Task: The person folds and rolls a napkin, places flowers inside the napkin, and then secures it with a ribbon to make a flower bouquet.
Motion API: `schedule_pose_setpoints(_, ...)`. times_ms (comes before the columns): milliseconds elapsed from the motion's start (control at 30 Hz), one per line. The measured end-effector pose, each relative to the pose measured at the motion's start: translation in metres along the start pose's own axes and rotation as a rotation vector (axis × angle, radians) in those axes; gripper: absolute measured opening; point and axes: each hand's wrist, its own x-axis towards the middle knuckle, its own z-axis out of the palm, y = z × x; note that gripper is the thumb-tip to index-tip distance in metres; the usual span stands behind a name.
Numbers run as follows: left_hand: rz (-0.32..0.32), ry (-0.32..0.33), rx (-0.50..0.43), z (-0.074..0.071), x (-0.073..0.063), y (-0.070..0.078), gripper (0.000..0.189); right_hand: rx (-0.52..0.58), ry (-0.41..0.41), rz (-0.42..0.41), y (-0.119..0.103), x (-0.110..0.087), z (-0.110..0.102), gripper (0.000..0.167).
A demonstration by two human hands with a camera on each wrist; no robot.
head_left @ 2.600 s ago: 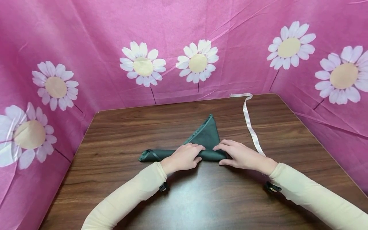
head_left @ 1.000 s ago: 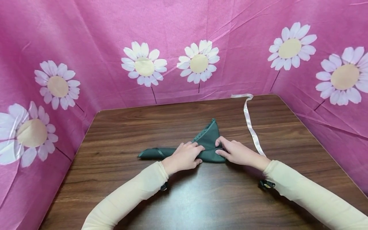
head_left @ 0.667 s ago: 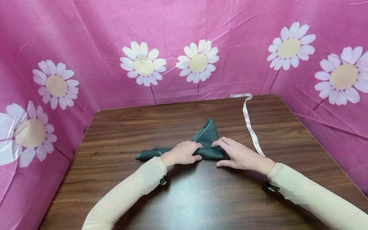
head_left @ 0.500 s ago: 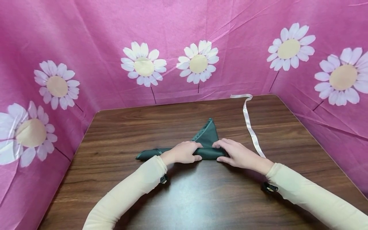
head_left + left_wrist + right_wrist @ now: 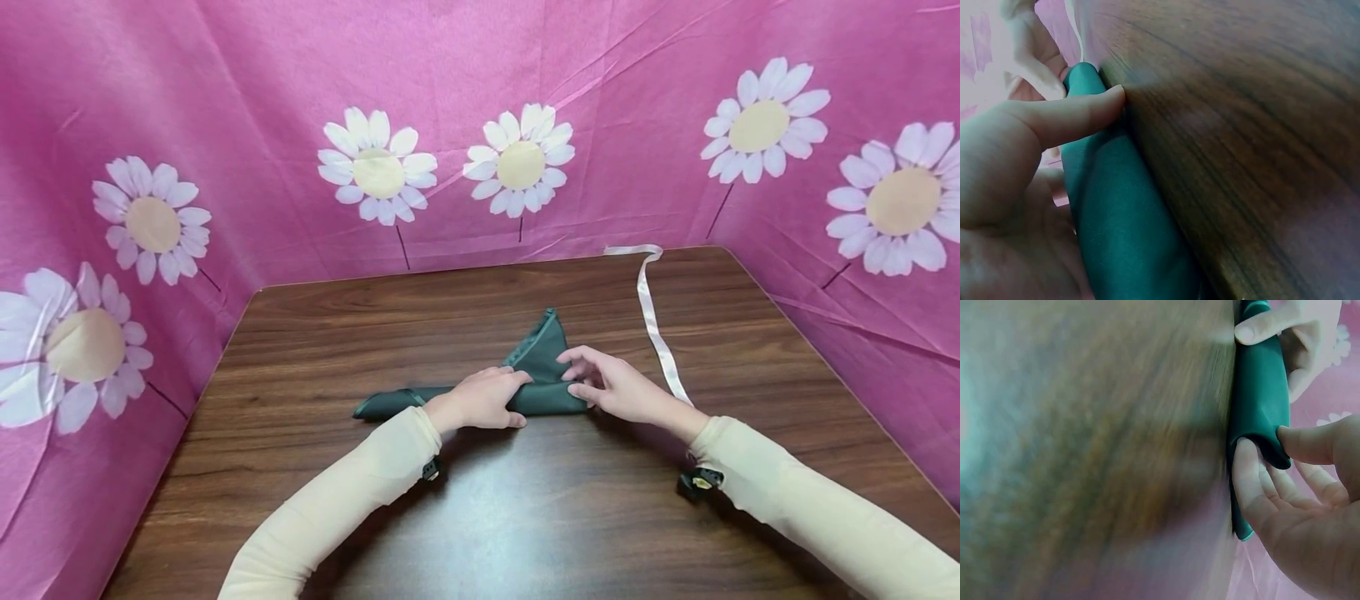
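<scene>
A dark green cloth napkin (image 5: pixel 551 398) lies on the wooden table, its near part rolled into a tube and one flat corner pointing away to the back. My left hand (image 5: pixel 483 398) grips the middle of the roll, the thumb on the near side and the fingers over the far side; its thumb crosses the tube in the left wrist view. At the right end is my right hand (image 5: pixel 611 383). In the right wrist view, that hand's thumb and index finger (image 5: pixel 1313 445) hold the roll's open end edge between them, with the other fingers curled behind.
A white satin ribbon (image 5: pixel 656 333) runs from the back edge of the table (image 5: pixel 360 325) down to behind my right wrist. Pink fabric (image 5: pixel 450 67) printed with daisies hangs along the back and both sides. Small dark devices sit under both wrists.
The napkin has been rolled further, so its flat corner stands shorter. My right hand has repeatedly shifted at the right end and has now risen slightly; the left stays on the roll.
</scene>
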Motion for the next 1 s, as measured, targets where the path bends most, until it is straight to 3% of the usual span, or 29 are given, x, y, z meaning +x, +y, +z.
schedule_pose_setpoints(267,0.003,0.046,-0.010,0.004,0.001,0.001,0.063,0.261,-0.065,0.204,0.008,0.006,-0.004,0.049)
schedule_pose_setpoints(400,-0.004,0.050,-0.009,0.005,0.000,0.001,0.063,0.280,-0.063,0.226,0.010,0.007,-0.006,0.050)
schedule_pose_setpoints(500,0.005,0.060,0.002,0.004,0.000,0.002,0.060,0.154,-0.006,0.151,0.008,0.006,-0.012,0.045)
schedule_pose_setpoints(667,0.029,0.070,0.042,0.004,-0.001,0.001,0.052,-0.200,0.109,-0.087,0.001,-0.002,-0.020,0.039)
schedule_pose_setpoints(800,0.031,0.075,0.058,0.004,-0.001,0.001,0.049,-0.406,0.034,-0.234,-0.006,-0.009,-0.013,0.052)
schedule_pose_setpoints(900,0.035,0.088,0.063,0.004,-0.001,0.001,0.047,-0.511,-0.029,-0.269,-0.008,-0.010,-0.004,0.061)
schedule_pose_setpoints(1000,0.043,0.099,0.064,0.004,0.000,0.001,0.046,-0.530,-0.059,-0.265,-0.008,-0.007,0.004,0.063)
